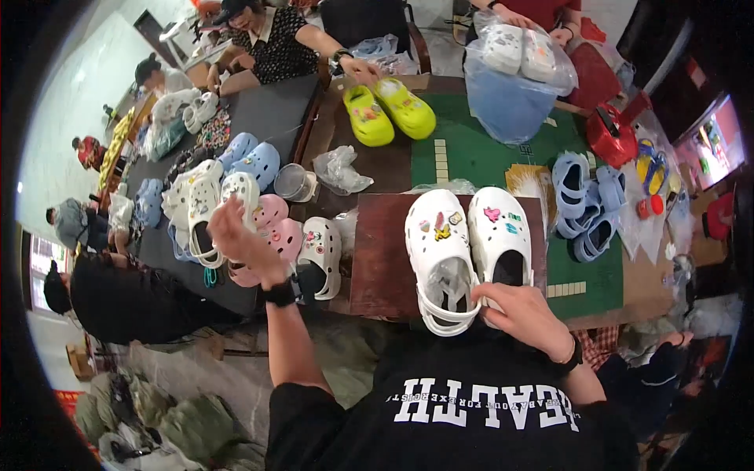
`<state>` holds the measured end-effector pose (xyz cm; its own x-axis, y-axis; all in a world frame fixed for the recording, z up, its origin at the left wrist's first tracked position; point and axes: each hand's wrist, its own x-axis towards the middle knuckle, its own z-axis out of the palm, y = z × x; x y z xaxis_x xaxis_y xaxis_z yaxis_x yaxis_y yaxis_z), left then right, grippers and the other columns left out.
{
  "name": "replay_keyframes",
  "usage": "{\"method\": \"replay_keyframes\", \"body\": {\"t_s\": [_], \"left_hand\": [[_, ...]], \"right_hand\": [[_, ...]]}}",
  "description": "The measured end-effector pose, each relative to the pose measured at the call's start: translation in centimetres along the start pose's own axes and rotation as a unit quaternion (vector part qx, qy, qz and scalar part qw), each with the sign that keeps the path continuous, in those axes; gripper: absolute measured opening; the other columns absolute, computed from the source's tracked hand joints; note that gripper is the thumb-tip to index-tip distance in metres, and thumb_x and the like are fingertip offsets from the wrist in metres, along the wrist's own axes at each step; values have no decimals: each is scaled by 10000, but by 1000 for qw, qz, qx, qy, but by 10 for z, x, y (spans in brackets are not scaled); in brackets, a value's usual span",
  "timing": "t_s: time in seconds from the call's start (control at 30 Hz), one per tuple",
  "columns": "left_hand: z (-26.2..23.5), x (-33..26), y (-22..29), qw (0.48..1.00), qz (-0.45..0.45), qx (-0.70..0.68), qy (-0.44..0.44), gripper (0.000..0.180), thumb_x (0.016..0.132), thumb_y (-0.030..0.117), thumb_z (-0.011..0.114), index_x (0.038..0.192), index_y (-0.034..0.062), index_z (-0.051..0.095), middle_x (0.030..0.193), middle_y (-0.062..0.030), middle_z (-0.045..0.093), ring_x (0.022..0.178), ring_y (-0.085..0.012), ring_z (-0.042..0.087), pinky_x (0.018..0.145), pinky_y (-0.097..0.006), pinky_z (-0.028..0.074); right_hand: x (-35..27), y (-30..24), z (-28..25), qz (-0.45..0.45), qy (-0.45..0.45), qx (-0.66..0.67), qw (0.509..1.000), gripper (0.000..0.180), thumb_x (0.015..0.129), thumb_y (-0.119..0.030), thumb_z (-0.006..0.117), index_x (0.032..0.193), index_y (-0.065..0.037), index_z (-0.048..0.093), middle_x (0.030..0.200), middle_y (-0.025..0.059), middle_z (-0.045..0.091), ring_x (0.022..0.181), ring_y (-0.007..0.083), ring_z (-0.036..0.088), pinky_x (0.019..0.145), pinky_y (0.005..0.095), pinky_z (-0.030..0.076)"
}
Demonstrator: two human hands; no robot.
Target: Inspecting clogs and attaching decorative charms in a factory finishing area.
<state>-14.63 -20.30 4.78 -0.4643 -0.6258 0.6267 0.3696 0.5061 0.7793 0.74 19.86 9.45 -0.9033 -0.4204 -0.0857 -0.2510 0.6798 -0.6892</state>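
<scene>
A pair of white clogs with colourful charms stands in front of me: the left clog (pixel 424 235) with its heel strap at the back, the right clog (pixel 493 228) beside it. My right hand (pixel 525 315) is closed at their heel end, its fingers on the strap and rim where the two meet. Clear plastic shows inside the left clog. My left hand (pixel 245 239) is stretched out to the left, fingers extended, over a pink clog (pixel 284 238) and beside a white clog (pixel 240 188). Another white clog (pixel 320 247) lies close to my left wrist.
A dark red board (pixel 377 259) lies under the white pair. Blue clogs (pixel 585 204) sit at the right on a green mat (pixel 585 275). Across the table, a co-worker's hand (pixel 363 71) reaches to yellow-green clogs (pixel 369 118). A bagged blue tub (pixel 506 98) stands at the far right.
</scene>
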Motion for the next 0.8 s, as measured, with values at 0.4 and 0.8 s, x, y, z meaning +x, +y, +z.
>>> {"method": "replay_keyframes", "body": {"t_s": [0.4,0.8], "left_hand": [[133,-76,-125,767,-398,-405,-299,142,934,45,598,1073,17,589,1146,-154,657,1077,-237,643,947,-331,508],[36,-213,-247,821,-31,106,-560,164,823,108,609,985,113,629,985,-155,629,851,-391,625,719,-488,498]], "right_hand": [[8,-9,17,97,31,-3,995,236,791,-66,648,1023,-92,615,933,103,682,815,317,672,698,369,523],[8,-10,23,174,28,-35,984,239,739,-13,662,964,-76,613,872,112,678,798,300,681,686,357,518]]}}
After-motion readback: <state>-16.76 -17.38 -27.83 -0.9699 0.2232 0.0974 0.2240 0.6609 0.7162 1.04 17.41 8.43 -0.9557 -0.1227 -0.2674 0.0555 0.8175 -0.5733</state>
